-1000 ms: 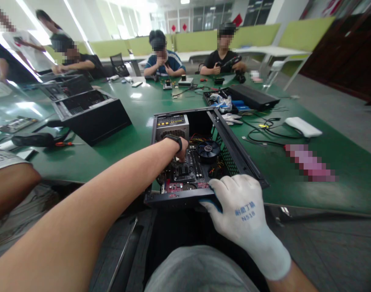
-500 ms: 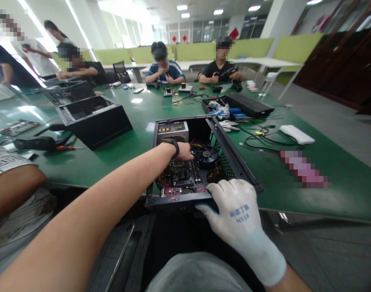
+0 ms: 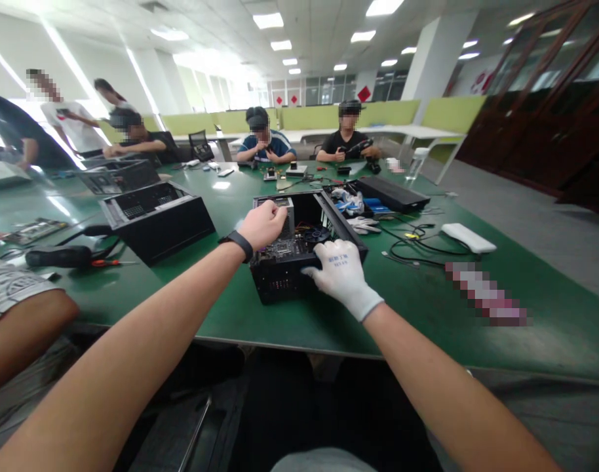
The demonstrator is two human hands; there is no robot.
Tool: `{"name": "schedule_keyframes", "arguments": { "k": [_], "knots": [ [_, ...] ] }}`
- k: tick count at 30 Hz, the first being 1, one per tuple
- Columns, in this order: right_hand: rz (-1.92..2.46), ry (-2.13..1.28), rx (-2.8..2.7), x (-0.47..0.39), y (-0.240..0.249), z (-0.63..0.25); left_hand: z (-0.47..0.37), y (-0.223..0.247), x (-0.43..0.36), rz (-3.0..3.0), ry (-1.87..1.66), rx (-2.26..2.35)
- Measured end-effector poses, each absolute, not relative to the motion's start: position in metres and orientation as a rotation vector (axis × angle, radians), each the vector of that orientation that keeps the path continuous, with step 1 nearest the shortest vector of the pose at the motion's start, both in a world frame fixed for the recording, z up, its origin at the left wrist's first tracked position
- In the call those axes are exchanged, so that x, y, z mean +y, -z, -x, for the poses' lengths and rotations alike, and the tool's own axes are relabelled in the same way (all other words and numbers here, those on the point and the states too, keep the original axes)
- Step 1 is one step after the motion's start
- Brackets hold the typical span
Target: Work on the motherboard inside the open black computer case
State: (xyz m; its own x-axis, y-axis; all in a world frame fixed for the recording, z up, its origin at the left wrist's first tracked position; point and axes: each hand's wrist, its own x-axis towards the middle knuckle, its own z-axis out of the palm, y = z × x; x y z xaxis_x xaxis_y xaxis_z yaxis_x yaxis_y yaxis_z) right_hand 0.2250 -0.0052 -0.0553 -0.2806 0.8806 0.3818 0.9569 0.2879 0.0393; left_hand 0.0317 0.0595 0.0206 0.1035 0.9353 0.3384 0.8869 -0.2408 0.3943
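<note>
An open black computer case (image 3: 287, 278) lies on the green table in front of me, with the motherboard, a black fan (image 3: 313, 234) and a grey power supply (image 3: 290, 219) showing inside. My right hand (image 3: 341, 262), in a white glove, grips the near edge of the case, thumb on the outer side. Bare and wearing a black wristband, my left hand (image 3: 263, 226) is held above the left side of the case, beside the power supply. Its fingers are curled closed; whatever may be between them is hidden.
Another black case (image 3: 166, 229) stands to the left, near a black power tool (image 3: 58, 256). To the right lie a white glove (image 3: 363, 225), black cables (image 3: 407, 246) and a white box-like item (image 3: 469, 237). Several people sit or stand around the table.
The case has moved away from me, from overhanging the table's edge to farther in. My right hand went with it. My left hand has lifted from beside the fan toward the power supply.
</note>
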Motion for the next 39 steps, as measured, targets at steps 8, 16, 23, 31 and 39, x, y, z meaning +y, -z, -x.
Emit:
{"name": "schedule_keyframes", "arguments": {
  "k": [8, 16, 23, 31, 39],
  "knots": [
    [1.828, 0.374, -2.256, 0.128, 0.048, -0.197, -0.026, -0.022, 0.039, -2.132, -0.924, 1.899],
    [1.873, 0.324, -2.322, 0.169, 0.038, -0.193, 0.002, -0.007, 0.029, -2.130, -0.925, 1.865],
    [1.786, 0.322, -2.379, 0.124, 0.045, -0.203, 0.006, -0.022, 0.027, -2.122, -0.957, 1.856],
    [1.684, 0.396, -2.326, 0.013, 0.053, -0.219, -0.026, -0.031, 0.026, -2.248, -0.665, 1.735],
    [1.624, 0.352, -2.313, -0.101, 0.059, -0.234, -0.052, 0.002, 0.028, -2.713, 0.250, 1.529]
  ]
}}
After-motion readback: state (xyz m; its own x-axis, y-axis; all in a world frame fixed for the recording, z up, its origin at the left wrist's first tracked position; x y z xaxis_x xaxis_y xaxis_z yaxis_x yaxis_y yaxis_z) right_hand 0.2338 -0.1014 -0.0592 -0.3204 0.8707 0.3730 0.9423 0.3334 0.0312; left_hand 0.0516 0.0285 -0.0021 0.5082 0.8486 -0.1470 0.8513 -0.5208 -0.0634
